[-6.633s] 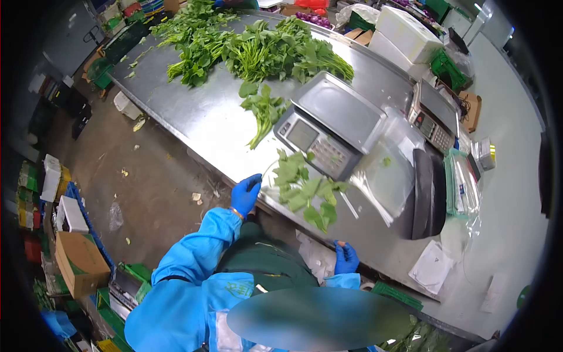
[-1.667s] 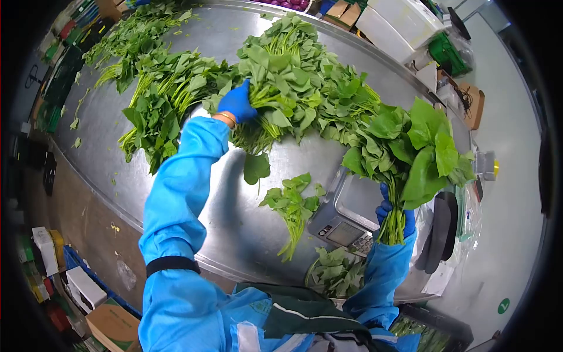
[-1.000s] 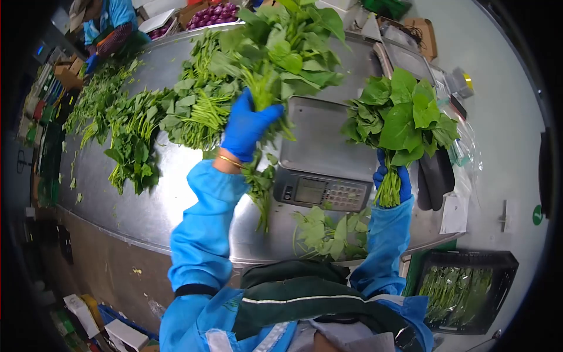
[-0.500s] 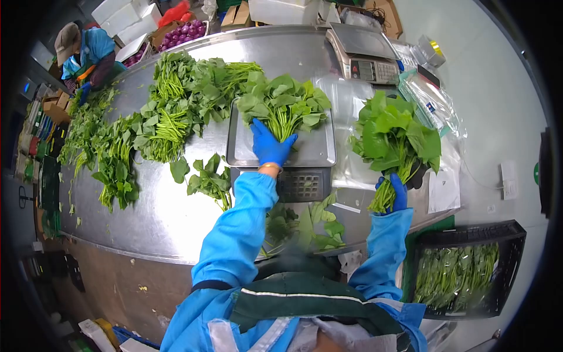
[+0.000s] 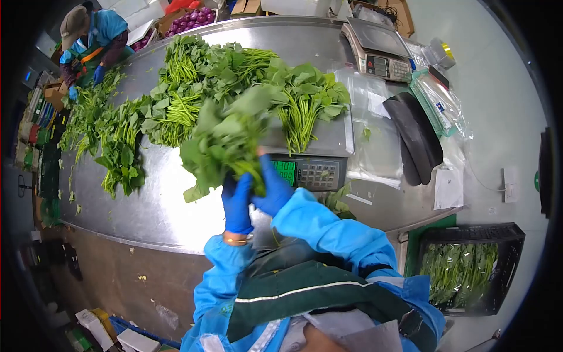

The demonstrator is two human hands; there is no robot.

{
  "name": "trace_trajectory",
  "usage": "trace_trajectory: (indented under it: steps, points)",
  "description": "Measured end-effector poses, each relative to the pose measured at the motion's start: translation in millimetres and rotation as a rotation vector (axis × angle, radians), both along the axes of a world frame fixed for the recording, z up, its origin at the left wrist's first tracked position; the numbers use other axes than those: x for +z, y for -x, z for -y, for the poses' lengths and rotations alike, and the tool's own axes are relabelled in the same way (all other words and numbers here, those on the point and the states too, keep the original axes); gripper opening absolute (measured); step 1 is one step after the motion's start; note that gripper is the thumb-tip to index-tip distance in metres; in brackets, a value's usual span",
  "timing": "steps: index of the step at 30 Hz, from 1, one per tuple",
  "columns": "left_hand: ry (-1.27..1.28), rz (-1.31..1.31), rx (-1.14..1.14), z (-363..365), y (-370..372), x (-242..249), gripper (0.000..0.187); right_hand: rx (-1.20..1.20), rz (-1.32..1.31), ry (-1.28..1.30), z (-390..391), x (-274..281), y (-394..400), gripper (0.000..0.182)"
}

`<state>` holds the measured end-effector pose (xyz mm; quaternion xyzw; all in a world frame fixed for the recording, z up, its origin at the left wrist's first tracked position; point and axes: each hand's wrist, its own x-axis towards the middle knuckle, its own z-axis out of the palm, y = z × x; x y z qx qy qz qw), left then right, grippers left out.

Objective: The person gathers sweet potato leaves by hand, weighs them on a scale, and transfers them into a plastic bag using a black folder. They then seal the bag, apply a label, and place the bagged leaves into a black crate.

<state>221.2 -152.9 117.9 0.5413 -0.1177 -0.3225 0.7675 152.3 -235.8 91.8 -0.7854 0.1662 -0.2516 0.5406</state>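
Note:
A bunch of leafy greens (image 5: pixel 226 138), blurred by motion, is held upright over the table in front of me. My left hand (image 5: pixel 237 205) and my right hand (image 5: pixel 272 186), both in blue gloves, are closed around its lower stems. Their fingertips are partly hidden by the bunch. Just beyond lies another bunch of greens (image 5: pixel 302 108) on the metal pan of a scale (image 5: pixel 334 138), stems pointing toward me. The scale's green display (image 5: pixel 285 171) is lit beside its keypad, partly covered by my right hand.
Piles of greens (image 5: pixel 182 111) cover the table's left and back. Clear plastic bags (image 5: pixel 375 155), a black curved object (image 5: pixel 413 138) and a second scale (image 5: pixel 378 53) are at right. A black crate (image 5: pixel 469 234) holds bagged greens. A co-worker (image 5: pixel 97 44) bends over greens at far left.
My right hand has brought its bunch from the right to the middle. My left hand has left the bunch on the scale and joined it. The black curved object at right is uncovered.

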Motion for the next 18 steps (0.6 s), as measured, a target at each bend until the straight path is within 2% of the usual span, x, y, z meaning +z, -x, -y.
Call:
trace_trajectory:
  steps: [1,2,4,6,8,10,14,16,18]
  points:
    - [0.024,-0.117,0.052,-16.0,-8.5,-9.5,0.04,0.14,-0.058,-0.2,-7.1,13.5,-3.9,0.1]
    - [0.036,-0.156,0.056,-33.7,-17.0,-17.4,0.039,0.163,-0.016,-0.232,-18.8,-0.2,-12.4,0.099]
    - [0.007,-0.181,0.103,-60.9,-20.9,-24.1,0.036,0.259,-0.006,-0.516,-34.8,-17.6,-20.2,0.096]
    - [-0.101,-0.156,0.103,-83.1,-21.2,-34.3,0.034,0.264,-0.133,-0.532,-46.3,-44.1,-24.2,0.094]
    - [-0.101,-0.181,0.158,-92.6,-18.6,-39.3,0.033,0.276,-0.235,-0.579,-44.9,-26.9,-24.0,0.093]
    - [-0.101,-0.205,0.146,-99.0,-20.5,-47.5,0.034,0.25,-0.172,-0.481,-50.3,-24.5,-24.7,0.092]
    - [-0.072,-0.241,0.18,-89.7,-22.9,-42.9,0.037,0.215,-0.064,-0.474,-47.3,-31.2,-26.5,0.092]
    - [0.0,-0.222,0.172,-75.6,-27.0,-38.0,0.039,0.228,-0.035,-0.562,-39.1,-33.1,-29.3,0.092]
    - [-0.021,-0.197,0.074,-63.7,-29.3,-35.3,0.042,0.248,0.053,-0.753,-30.4,-31.6,-27.7,0.092]
